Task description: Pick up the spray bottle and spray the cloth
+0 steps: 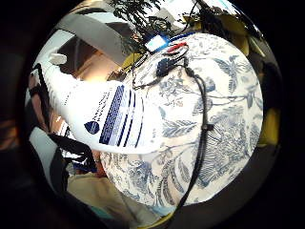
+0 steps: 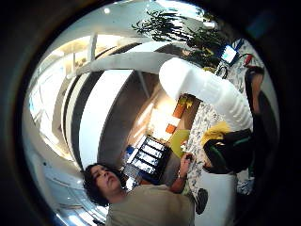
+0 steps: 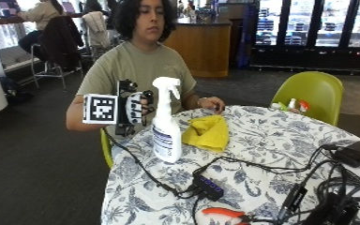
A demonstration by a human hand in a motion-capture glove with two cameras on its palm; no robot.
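Note:
A white spray bottle (image 3: pixel 167 136) with a blue-striped label stands upright on the floral-clothed table (image 3: pixel 273 140), near its edge on the person's side. My gloved right hand (image 3: pixel 136 107) hovers level with the bottle's neck, just beside it, fingers relaxed and holding nothing. Both palm views show the bottle close by: its label (image 1: pixel 114 119) and its ribbed neck (image 2: pixel 207 87). A crumpled yellow cloth (image 3: pixel 208 131) lies just beyond the bottle, and a corner of the cloth (image 2: pixel 214 133) shows past the neck. The person's bare left hand (image 3: pixel 212 103) rests on the table behind the cloth.
Black cables and a USB hub (image 3: pixel 208 186) lie in front of the bottle, with orange-handled pliers (image 3: pixel 227 213) near the front edge. A black box (image 3: pixel 358 152) sits at the right. A green chair (image 3: pixel 311 91) and small bottles (image 3: pixel 295 104) stand at the far side.

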